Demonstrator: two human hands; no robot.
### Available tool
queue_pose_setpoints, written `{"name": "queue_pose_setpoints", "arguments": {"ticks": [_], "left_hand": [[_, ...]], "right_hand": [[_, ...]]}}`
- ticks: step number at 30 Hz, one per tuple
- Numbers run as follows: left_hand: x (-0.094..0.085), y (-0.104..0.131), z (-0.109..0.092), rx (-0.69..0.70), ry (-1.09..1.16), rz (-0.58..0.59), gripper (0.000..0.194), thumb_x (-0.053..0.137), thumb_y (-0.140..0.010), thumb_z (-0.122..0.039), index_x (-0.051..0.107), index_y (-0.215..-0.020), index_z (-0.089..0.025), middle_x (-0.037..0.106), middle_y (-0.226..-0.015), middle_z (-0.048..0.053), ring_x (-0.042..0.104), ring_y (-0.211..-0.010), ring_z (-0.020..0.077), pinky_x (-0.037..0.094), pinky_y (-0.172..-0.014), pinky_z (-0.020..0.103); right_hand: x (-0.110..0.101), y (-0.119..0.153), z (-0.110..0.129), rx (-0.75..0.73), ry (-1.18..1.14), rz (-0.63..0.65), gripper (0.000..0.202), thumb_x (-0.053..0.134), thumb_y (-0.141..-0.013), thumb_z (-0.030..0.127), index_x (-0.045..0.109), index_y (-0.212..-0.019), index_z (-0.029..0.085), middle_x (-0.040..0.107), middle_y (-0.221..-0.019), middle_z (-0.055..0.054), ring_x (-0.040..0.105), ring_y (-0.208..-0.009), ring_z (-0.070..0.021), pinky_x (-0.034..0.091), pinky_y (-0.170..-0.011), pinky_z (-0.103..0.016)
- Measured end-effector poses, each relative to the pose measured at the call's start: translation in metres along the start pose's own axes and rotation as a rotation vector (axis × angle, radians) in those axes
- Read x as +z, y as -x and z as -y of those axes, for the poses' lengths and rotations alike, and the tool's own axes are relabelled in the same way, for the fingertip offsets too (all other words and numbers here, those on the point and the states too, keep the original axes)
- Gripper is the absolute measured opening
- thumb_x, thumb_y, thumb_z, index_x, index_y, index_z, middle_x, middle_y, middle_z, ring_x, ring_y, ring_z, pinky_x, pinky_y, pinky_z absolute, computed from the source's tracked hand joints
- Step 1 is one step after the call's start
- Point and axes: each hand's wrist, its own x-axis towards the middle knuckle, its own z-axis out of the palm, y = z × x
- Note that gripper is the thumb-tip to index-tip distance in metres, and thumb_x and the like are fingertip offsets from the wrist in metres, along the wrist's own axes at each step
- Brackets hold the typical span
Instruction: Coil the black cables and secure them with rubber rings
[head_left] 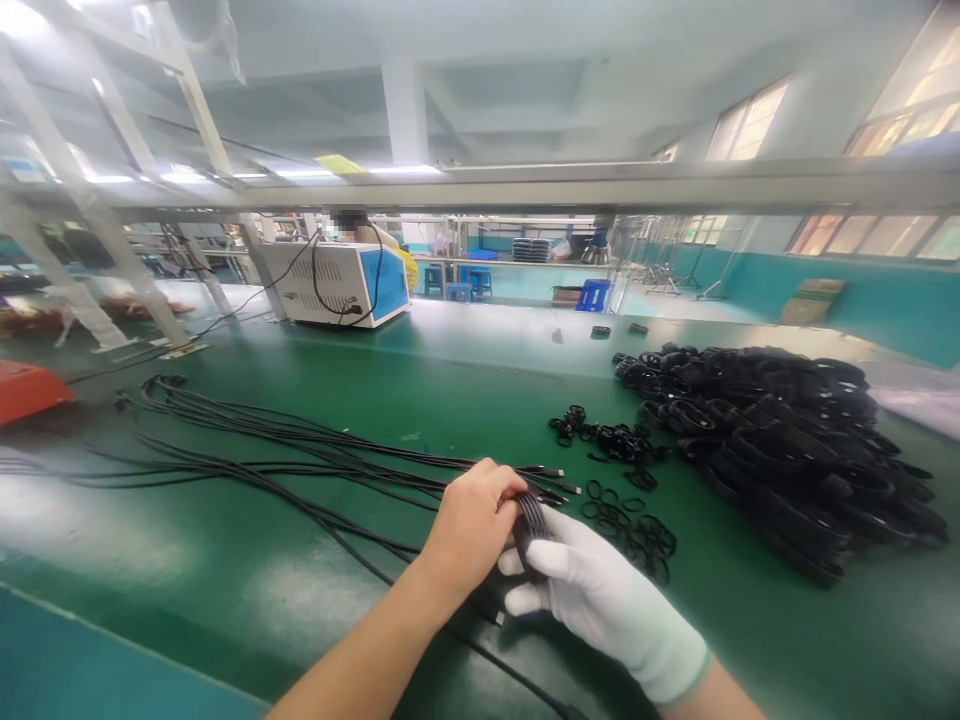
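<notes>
A black cable, looped into a small coil (534,522), is held between my two hands above the green table. My bare left hand (474,515) closes on the coil's upper left side. On the right, my white-gloved right hand (581,580) wraps its fingers and thumb around the lower part. Long black cables (300,430) stretch from the left and pass beneath my left hand, with metal plug ends (559,473) showing just beyond it. Another plug end (498,618) sticks out below my hands. Black rubber rings (630,520) lie right of my gloved hand.
A large pile of coiled black cables (787,440) covers the table's right side. A cluster of small black bands (619,440) lies beside it. Farther back stand a white and blue machine (341,285) and a metal shelf frame (525,188). Something orange-red (30,390) sits far left.
</notes>
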Motion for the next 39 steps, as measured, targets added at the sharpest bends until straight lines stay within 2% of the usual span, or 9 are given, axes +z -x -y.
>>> {"name": "queue_pose_setpoints", "arguments": {"ticks": [3,6,13,19,21,26,28,33,39], "left_hand": [[-0.01,0.005,-0.002,-0.109,0.182,0.056,0.016,0.05,-0.078,-0.017,0.063,-0.087,-0.02,0.061,-0.083,0.0,0.055,-0.072,0.0133,0.043,-0.068,0.024],[-0.016,0.011,-0.002,-0.216,0.381,0.23,0.016,0.05,-0.082,-0.028,0.061,-0.08,-0.017,0.062,-0.076,0.0,0.054,-0.073,0.0142,0.042,-0.067,0.024],[-0.013,0.019,-0.003,-0.223,0.489,0.392,0.012,0.055,-0.076,-0.021,0.058,-0.067,-0.015,0.053,-0.062,-0.004,0.046,-0.061,0.0104,0.035,-0.059,0.022],[-0.03,0.014,-0.004,-0.188,0.404,0.223,0.019,0.049,-0.084,-0.027,0.067,-0.086,-0.019,0.066,-0.084,0.0,0.057,-0.083,0.0162,0.041,-0.076,0.026],[-0.037,0.009,-0.001,-0.161,0.468,0.232,0.021,0.049,-0.085,-0.027,0.067,-0.095,-0.021,0.066,-0.097,0.002,0.057,-0.095,0.0181,0.041,-0.084,0.028],[-0.034,0.001,0.015,-0.081,0.808,0.563,0.041,0.064,-0.074,-0.021,0.06,-0.115,-0.02,0.061,-0.114,0.006,0.056,-0.102,0.0211,0.042,-0.087,0.03],[-0.03,-0.001,0.02,-0.053,0.842,0.596,0.041,0.064,-0.072,-0.02,0.06,-0.113,-0.018,0.063,-0.108,0.006,0.057,-0.099,0.0214,0.043,-0.087,0.031],[-0.026,-0.001,0.022,-0.082,0.541,0.438,0.035,0.062,-0.072,-0.018,0.065,-0.107,-0.022,0.063,-0.109,0.003,0.054,-0.104,0.0215,0.04,-0.091,0.031],[-0.016,-0.001,0.023,-0.134,0.429,0.383,0.029,0.062,-0.075,-0.025,0.068,-0.104,-0.023,0.066,-0.106,0.001,0.057,-0.099,0.02,0.041,-0.089,0.029]], "right_hand": [[0.0,0.001,0.003,0.004,0.014,-0.02,0.033,0.061,-0.079,0.017,0.054,-0.111,0.016,0.048,-0.107,-0.007,0.053,-0.092,-0.0163,0.051,-0.071,-0.029],[0.0,0.001,0.003,0.017,0.025,-0.005,0.036,0.061,-0.079,0.018,0.053,-0.114,0.016,0.049,-0.105,-0.007,0.052,-0.092,-0.0162,0.052,-0.073,-0.031],[0.001,0.001,0.002,-0.003,0.055,0.022,0.033,0.06,-0.079,0.015,0.053,-0.111,0.015,0.052,-0.101,-0.007,0.052,-0.092,-0.0167,0.051,-0.077,-0.034],[-0.006,0.003,0.003,0.022,-0.113,0.084,0.035,0.052,-0.084,0.019,0.052,-0.118,0.012,0.054,-0.11,-0.011,0.056,-0.093,-0.0186,0.053,-0.074,-0.033],[-0.008,0.003,0.002,0.045,-0.207,0.138,0.038,0.046,-0.085,0.025,0.051,-0.121,0.012,0.055,-0.115,-0.013,0.058,-0.093,-0.0202,0.054,-0.07,-0.034],[-0.009,0.002,-0.004,0.243,-0.319,0.278,0.06,0.039,-0.083,0.045,0.054,-0.115,-0.004,0.064,-0.092,-0.015,0.064,-0.081,-0.0207,0.053,-0.069,-0.029],[-0.009,0.002,-0.005,0.259,-0.279,0.25,0.06,0.036,-0.085,0.047,0.056,-0.111,-0.003,0.063,-0.095,-0.016,0.064,-0.078,-0.0207,0.053,-0.068,-0.03],[-0.008,-0.004,-0.004,0.007,0.102,-0.006,0.035,0.055,-0.084,0.032,0.054,-0.114,0.014,0.056,-0.1,-0.009,0.06,-0.078,-0.0177,0.054,-0.059,-0.029],[-0.012,-0.013,-0.016,0.077,0.077,-0.132,0.042,0.043,-0.088,0.048,0.055,-0.101,0.01,0.055,-0.091,-0.011,0.058,-0.062,-0.0134,0.051,-0.046,-0.025]]}}
